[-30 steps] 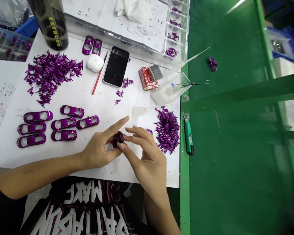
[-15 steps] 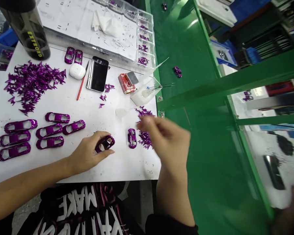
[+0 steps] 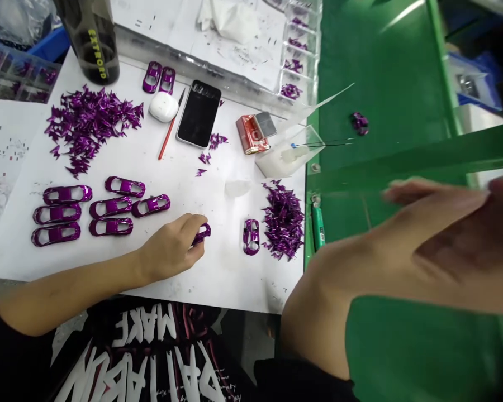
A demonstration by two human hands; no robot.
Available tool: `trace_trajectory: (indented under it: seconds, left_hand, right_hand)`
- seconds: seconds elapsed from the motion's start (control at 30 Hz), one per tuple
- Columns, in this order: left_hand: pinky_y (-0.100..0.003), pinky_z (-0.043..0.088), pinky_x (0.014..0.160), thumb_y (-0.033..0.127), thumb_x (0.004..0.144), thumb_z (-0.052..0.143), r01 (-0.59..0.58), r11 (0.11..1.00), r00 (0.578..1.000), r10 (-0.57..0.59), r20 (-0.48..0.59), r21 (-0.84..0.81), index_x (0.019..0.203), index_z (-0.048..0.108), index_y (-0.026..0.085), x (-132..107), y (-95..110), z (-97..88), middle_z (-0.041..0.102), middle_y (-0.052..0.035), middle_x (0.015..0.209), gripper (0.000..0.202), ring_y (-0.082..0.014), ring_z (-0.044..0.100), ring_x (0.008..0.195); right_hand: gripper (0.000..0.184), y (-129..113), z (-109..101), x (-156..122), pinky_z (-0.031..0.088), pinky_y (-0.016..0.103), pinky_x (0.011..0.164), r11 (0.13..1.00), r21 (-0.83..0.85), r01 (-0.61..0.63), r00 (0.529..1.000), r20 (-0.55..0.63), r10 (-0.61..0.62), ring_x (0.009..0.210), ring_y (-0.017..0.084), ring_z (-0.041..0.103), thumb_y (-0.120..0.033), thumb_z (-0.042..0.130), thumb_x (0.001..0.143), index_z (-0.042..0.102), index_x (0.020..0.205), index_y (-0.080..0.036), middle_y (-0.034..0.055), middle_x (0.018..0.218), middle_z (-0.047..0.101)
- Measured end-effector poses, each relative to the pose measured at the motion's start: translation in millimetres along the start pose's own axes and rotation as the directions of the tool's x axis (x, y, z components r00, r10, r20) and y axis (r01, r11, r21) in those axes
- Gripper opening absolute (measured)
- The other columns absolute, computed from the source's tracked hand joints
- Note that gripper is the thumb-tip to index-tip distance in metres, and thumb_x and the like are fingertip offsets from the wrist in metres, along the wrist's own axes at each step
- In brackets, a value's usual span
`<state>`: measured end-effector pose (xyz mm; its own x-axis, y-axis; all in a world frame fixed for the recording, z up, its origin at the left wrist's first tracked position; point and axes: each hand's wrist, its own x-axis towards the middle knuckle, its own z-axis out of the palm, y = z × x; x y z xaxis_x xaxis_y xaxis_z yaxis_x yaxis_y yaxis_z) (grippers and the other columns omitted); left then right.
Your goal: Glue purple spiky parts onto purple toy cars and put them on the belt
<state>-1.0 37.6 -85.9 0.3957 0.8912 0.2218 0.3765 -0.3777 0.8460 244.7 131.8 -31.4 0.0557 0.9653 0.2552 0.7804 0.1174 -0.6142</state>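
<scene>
My left hand (image 3: 174,248) rests on the white sheet (image 3: 218,279), fingers closed round a purple toy car body (image 3: 202,233). A second purple car body (image 3: 251,236) lies loose just to its right, beside a heap of small purple parts (image 3: 284,219). My right hand (image 3: 419,234) is raised close to the camera over the green belt (image 3: 385,72), smeared by motion; its fingers look stretched toward the right and I cannot make out anything in them.
Several purple car bodies (image 3: 96,210) lie in rows at the left, below another heap of purple parts (image 3: 90,120). A phone (image 3: 198,114), earbud case (image 3: 163,106), dark bottle (image 3: 93,39), red pack (image 3: 252,134), green lighter (image 3: 317,224) and clear tray (image 3: 293,61) sit about.
My right hand has swung from the parts heap out to the right over the green belt. My left hand has kept the car body and lowered it onto the sheet.
</scene>
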Motion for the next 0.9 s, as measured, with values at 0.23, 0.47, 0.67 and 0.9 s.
trace_trajectory:
  seconds: [0.23, 0.47, 0.67, 0.9]
  left_hand:
    - [-0.024, 0.052, 0.055, 0.011, 0.094, 0.044, -0.017, 0.994, 1.000, 0.016, 0.006, 0.111, 0.115, 0.048, 0.013, 1.7, 2.1, 3.2, 0.058, -0.0037, 0.089, 0.022, -0.0140, 0.058, 0.066]
    - [-0.028, 0.059, 0.064, 0.012, 0.097, 0.046, 0.000, 0.993, 1.000, -0.003, 0.023, 0.117, 0.118, 0.050, 0.011, 2.5, 3.5, 4.2, 0.062, -0.0076, 0.096, 0.021, -0.0177, 0.066, 0.077]
    - [-0.024, 0.057, 0.066, 0.015, 0.096, 0.056, 0.053, 0.999, 0.998, -0.053, -0.045, 0.006, 0.116, 0.055, 0.013, 3.3, 0.3, 4.2, 0.066, -0.0047, 0.093, 0.020, -0.0148, 0.066, 0.076]
    - [-0.017, 0.048, 0.054, 0.025, 0.090, 0.072, 0.191, 0.934, 0.980, -0.199, 0.004, -0.300, 0.103, 0.060, 0.014, 9.9, 3.1, -1.2, 0.067, 0.0007, 0.078, 0.021, -0.0079, 0.057, 0.057]
  right_hand:
    - [0.037, -39.4, 43.0, -76.6, 0.064, 0.042, 0.070, 0.987, 0.151, 0.058, 0.988, -0.148, -0.035, 0.090, 0.028, 0.076, -0.041, 0.069, 0.095, 0.070, 0.128, -0.026, 0.0091, 0.103, 0.075]
    - [0.037, -50.8, 51.5, -97.2, 0.061, 0.031, 0.061, 0.938, 0.223, 0.266, 0.910, -0.380, -0.167, 0.079, 0.019, 0.077, -0.006, 0.068, 0.093, 0.071, 0.124, -0.026, 0.0023, 0.098, 0.077]
    - [0.028, -51.4, 51.4, -90.5, 0.061, 0.030, 0.059, 0.936, 0.238, 0.259, 0.904, -0.402, -0.148, 0.076, 0.018, 0.076, -0.010, 0.069, 0.093, 0.072, 0.119, -0.021, 0.0039, 0.095, 0.077]
    - [0.027, -58.7, 55.9, -82.4, 0.063, 0.032, 0.060, 0.877, 0.326, 0.354, 0.816, -0.566, -0.119, 0.073, 0.018, 0.074, -0.010, 0.068, 0.094, 0.076, 0.117, -0.022, 0.0023, 0.089, 0.074]
